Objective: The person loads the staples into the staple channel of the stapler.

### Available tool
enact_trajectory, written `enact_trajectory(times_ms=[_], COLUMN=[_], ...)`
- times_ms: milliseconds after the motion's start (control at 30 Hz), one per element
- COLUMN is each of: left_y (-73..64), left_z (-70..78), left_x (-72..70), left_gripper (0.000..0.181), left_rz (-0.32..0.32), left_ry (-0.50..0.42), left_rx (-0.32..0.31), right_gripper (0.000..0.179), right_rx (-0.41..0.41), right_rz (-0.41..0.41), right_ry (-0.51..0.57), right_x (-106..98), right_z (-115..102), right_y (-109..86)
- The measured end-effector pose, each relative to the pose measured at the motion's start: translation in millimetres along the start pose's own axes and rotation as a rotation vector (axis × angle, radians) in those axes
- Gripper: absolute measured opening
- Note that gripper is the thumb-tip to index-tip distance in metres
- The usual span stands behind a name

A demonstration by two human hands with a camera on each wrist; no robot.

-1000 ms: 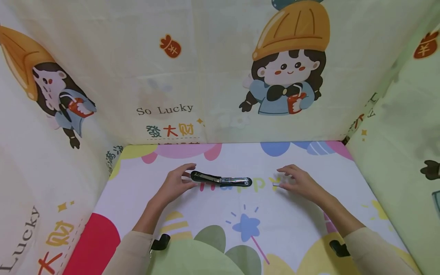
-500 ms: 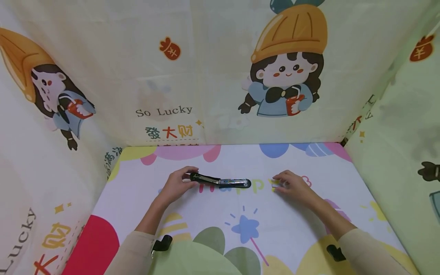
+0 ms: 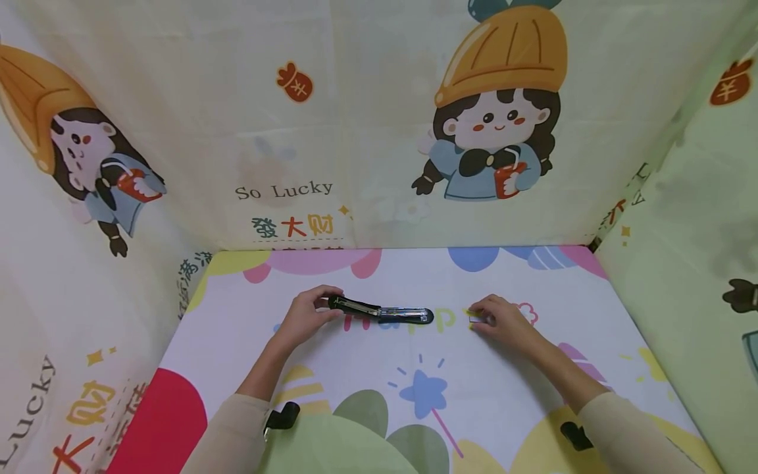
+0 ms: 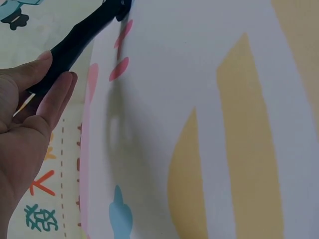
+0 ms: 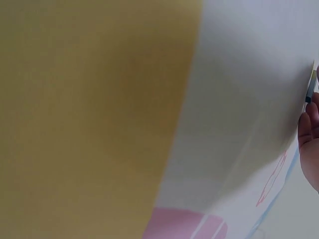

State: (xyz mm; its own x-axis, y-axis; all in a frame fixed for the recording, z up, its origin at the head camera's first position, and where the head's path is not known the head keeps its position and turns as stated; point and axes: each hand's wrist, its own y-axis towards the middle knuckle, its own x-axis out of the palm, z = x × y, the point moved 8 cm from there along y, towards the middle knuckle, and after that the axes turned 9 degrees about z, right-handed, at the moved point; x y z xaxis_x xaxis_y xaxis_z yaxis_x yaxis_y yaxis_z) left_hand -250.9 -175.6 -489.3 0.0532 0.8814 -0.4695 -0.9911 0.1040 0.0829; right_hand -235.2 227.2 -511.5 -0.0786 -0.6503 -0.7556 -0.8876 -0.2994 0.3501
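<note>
A black stapler (image 3: 405,315), opened out flat with its metal inside showing, is raised over the table. My left hand (image 3: 304,320) pinches its left end between thumb and fingers; in the left wrist view the stapler's dark arm (image 4: 75,47) slants up from the fingertips of that hand. Across from it, my right hand (image 3: 503,322) has thumb and fingers curled around a small silvery strip of staples (image 3: 476,320) close to the tabletop. Only the edge of the right hand (image 5: 310,129) shows in the right wrist view, with the strip at its fingertips.
A patterned cloth covers the table (image 3: 379,355). Printed cloth walls (image 3: 379,131) enclose it at the back and both sides. Black wrist mounts (image 3: 283,416) sit by both sleeves.
My right hand has shifted slightly down and left, and its fingers have drawn in around the staple strip. The left hand keeps the stapler in nearly the same place.
</note>
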Motion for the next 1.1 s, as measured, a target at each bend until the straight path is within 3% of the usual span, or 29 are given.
enact_trajectory(times_ms=[467,933,1100], left_y=[2.7,3.1,3.0], left_z=[1.2,-1.4,-2.2], left_x=[0.4,-0.9,-0.3], left_gripper=[0.041,0.041,0.041], left_rz=[0.000,0.001,-0.008], left_ry=[0.004,0.016,0.003], left_rx=[-0.018,-0.026,-0.021], right_gripper=[0.015,0.017,0.017], right_rx=[-0.007,-0.095,-0.085], right_rz=[-0.006,0.013,0.002], right_ry=[-0.035,-0.027,-0.024], right_x=[1.2,0.5,1.2], right_z=[6.1,0.1,0.8], right_y=[1.6,1.7,1.2])
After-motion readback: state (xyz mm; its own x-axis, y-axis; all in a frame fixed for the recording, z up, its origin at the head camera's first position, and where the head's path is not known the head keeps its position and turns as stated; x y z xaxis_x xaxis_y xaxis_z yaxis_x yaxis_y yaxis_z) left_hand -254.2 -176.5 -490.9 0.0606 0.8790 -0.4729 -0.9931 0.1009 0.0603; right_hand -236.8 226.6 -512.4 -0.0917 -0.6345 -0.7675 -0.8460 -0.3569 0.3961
